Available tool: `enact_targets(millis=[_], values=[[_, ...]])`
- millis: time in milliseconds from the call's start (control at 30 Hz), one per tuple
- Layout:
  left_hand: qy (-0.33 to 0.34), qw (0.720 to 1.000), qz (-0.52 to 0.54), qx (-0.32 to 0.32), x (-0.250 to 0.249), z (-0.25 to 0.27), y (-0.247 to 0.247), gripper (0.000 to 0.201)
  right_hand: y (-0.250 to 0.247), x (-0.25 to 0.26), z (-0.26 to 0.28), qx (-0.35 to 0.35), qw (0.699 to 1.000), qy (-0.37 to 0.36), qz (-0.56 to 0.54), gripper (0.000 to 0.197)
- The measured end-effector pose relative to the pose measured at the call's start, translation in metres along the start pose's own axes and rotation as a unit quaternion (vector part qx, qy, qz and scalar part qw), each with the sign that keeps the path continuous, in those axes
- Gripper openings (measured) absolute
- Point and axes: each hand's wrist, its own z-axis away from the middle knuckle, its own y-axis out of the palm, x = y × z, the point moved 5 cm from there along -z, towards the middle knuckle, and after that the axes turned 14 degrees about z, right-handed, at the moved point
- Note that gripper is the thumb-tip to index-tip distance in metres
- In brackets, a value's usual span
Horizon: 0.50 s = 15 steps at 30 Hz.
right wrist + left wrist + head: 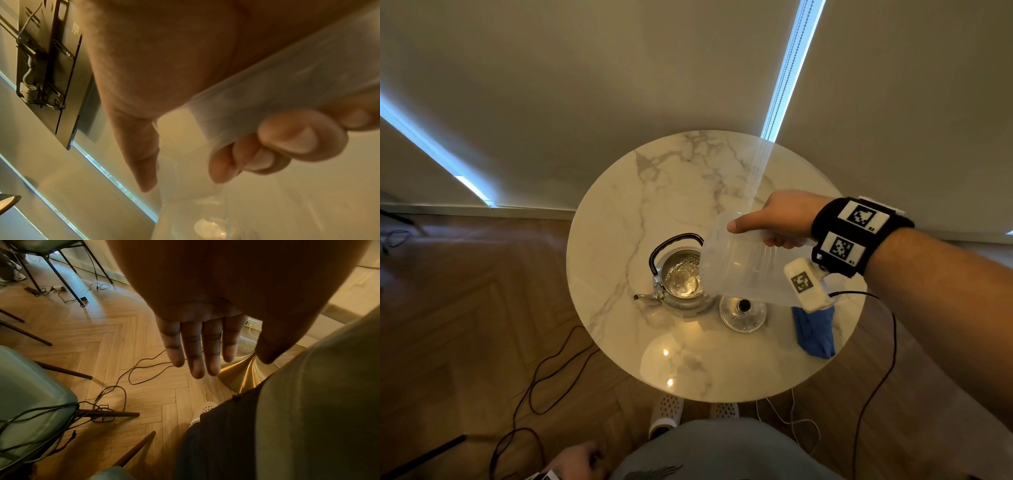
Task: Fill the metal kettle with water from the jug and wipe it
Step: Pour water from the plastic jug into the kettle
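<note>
- A translucent plastic jug is held tipped steeply over the metal kettle, its mouth lowered at the kettle's open top.
- The jug's handle is gripped by the right hand: the thumb is laid straight along the jug's wall, and in the right wrist view the fingers are seen curled round the handle.
- The kettle is seen standing upright near the middle of the desk, its polished body catching the light, its black hoop handle raised and its short spout turned to the left; water and bubbles are seen glinting inside.
- The kettle's lid, domed and topped by a black knob, is laid on the desk just to the right of the kettle.
- A folded blue cloth is laid near the desk's right edge, partly covered by the wrist-worn camera unit.
- The left hand is held low beside the body, its fingers straight and relaxed, with nothing in it.
- The desk is round, with a glossy white top veined in grey, and is carried on a flared brass-coloured base.
- A herringbone wooden floor is crossed by loose dark cables; pale blinds are drawn behind the desk, with slivers of daylight between them.
- Green-upholstered chairs with dark legs are seen in the left wrist view.
</note>
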Motion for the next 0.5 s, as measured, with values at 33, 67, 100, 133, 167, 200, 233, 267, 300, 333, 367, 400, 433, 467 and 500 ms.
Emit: enact_targets(millis=[33,67,100,133,167,200,233,267,300,333,367,400,433,467,500], values=[[0.023,1.0,-0.009,-0.008,-0.003,0.005,-0.001,0.005,0.0,0.0,-0.001,0.001,1.0,0.0,0.001,0.069],[0.042,0.999,-0.029,0.001,-0.006,0.012,0.002,0.002,0.0,0.0,-0.001,0.002,1.0,0.0,0.001,0.069],[0.051,0.998,-0.042,0.011,-0.01,0.02,0.002,0.004,0.0,-0.001,-0.001,0.002,1.0,0.0,-0.001,0.069],[0.066,0.997,-0.046,0.011,-0.013,0.025,0.002,0.005,-0.001,-0.001,-0.002,0.002,1.0,0.0,-0.001,0.069],[0.055,0.998,-0.039,0.019,-0.015,0.028,0.003,0.006,-0.001,-0.001,-0.002,0.001,1.0,0.0,-0.001,0.069],[0.059,0.997,-0.04,0.026,-0.014,0.026,0.004,0.007,-0.001,-0.002,-0.002,0.001,1.0,-0.001,0.0,0.069],[0.08,0.996,-0.036,0.019,-0.014,0.024,0.003,0.007,-0.002,-0.002,-0.002,0.002,1.0,-0.002,0.0,0.069],[0.084,0.996,-0.038,0.012,-0.014,0.021,0.001,0.005,-0.002,-0.002,-0.002,0.003,1.0,-0.003,-0.001,0.069],[0.073,0.996,-0.041,0.01,-0.013,0.015,-0.001,0.005,-0.002,-0.002,-0.002,0.003,1.0,-0.003,-0.001,0.069],[0.075,0.994,-0.075,0.015,-0.008,0.008,0.0,0.015,-0.001,-0.002,-0.002,0.004,1.0,-0.004,-0.001,0.068],[0.087,0.991,-0.095,0.02,-0.002,0.005,-0.001,0.026,-0.001,-0.002,-0.003,0.004,1.0,-0.003,-0.001,0.069],[0.075,0.991,-0.111,0.029,0.006,-0.003,-0.001,0.034,-0.001,-0.002,-0.003,0.004,1.0,-0.003,0.0,0.069],[0.069,0.991,-0.111,0.04,0.01,-0.008,-0.002,0.035,0.0,-0.002,-0.004,0.004,1.0,-0.003,0.001,0.068],[0.053,0.994,-0.092,0.037,0.009,-0.01,-0.002,0.033,0.0,-0.002,-0.004,0.004,1.0,-0.003,0.002,0.068],[0.045,0.997,-0.066,0.018,0.004,-0.005,-0.004,0.029,0.001,-0.002,-0.005,0.005,1.0,-0.003,0.002,0.068]])
